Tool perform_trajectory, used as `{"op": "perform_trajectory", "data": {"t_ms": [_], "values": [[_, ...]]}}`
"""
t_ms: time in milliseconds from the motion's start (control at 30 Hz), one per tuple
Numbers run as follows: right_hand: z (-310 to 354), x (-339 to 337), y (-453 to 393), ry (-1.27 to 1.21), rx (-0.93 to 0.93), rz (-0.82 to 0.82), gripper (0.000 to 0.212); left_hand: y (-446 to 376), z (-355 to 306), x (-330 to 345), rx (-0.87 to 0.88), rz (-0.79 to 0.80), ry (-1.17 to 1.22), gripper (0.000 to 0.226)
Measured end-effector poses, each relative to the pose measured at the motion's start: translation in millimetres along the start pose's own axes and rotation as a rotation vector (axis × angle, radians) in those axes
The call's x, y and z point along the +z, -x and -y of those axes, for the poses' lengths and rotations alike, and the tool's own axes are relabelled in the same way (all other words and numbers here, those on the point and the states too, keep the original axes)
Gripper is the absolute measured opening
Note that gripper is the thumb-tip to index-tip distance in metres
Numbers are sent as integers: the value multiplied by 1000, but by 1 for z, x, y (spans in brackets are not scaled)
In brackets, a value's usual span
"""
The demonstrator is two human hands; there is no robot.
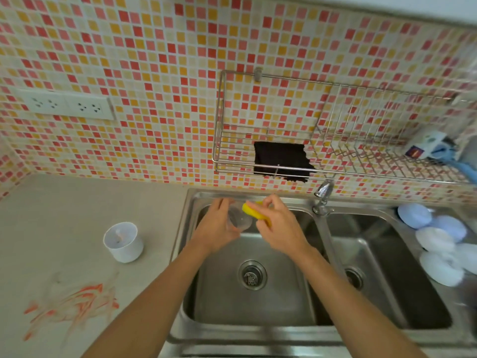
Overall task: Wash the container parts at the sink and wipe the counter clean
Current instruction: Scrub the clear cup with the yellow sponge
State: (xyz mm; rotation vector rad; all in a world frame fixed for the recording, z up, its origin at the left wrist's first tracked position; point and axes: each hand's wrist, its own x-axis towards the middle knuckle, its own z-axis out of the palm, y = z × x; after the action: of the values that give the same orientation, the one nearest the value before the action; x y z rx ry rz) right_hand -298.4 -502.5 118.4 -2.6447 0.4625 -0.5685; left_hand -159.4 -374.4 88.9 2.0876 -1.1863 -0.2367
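Both hands are working over the left basin of a steel double sink (320, 257): the left hand (216, 228) is curling around a small clear plastic lid (238, 219), and the right hand (278, 228) is pinching a yellow sponge (254, 211) against it. A white round cup (123, 241) is standing upright on the pale speckled surface (77, 202), well left of the sink. Orange smears (74, 303) are streaking the surface near its front edge. A wire rack (335, 130) is hanging on the mosaic tile wall, a black cloth (281, 161) draping from it. A white bottle (426, 144) is lying in the rack; its blue label is too blurred to read. Pale round pads (436, 239) are sitting along the sink's right rim.
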Motion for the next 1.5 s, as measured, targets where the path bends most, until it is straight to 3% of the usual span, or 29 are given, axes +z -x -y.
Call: {"op": "perform_trajectory", "data": {"t_ms": [233,433,533,667,800,867,1033,1133,1333,1400,1500], "values": [[-38,-6,14,279,-142,129,45,-14,-25,12,16,34,-104,72],[-36,9,40,-49,10,142,43,-19,-24,33,38,34,-154,66],[-51,1,34,76,-153,203,38,-19,-22,40,49,60,-179,68],[-76,-11,10,240,-207,166,32,-26,-28,49,63,28,-174,68],[-70,4,10,0,-57,105,25,-36,-28,48,30,8,-156,65],[-62,13,16,-148,38,159,32,-36,-26,45,20,13,-153,64],[-81,4,5,26,-185,171,33,-34,-24,42,61,49,-154,67],[-86,1,-6,147,-206,142,40,-36,-27,41,83,55,-166,68],[-68,21,21,5,-208,207,39,-35,-23,33,110,111,-191,57],[-74,23,14,53,-279,224,35,-33,-22,35,128,129,-181,56],[-77,12,-7,173,-386,179,49,-35,-24,36,166,95,-171,59]]}}
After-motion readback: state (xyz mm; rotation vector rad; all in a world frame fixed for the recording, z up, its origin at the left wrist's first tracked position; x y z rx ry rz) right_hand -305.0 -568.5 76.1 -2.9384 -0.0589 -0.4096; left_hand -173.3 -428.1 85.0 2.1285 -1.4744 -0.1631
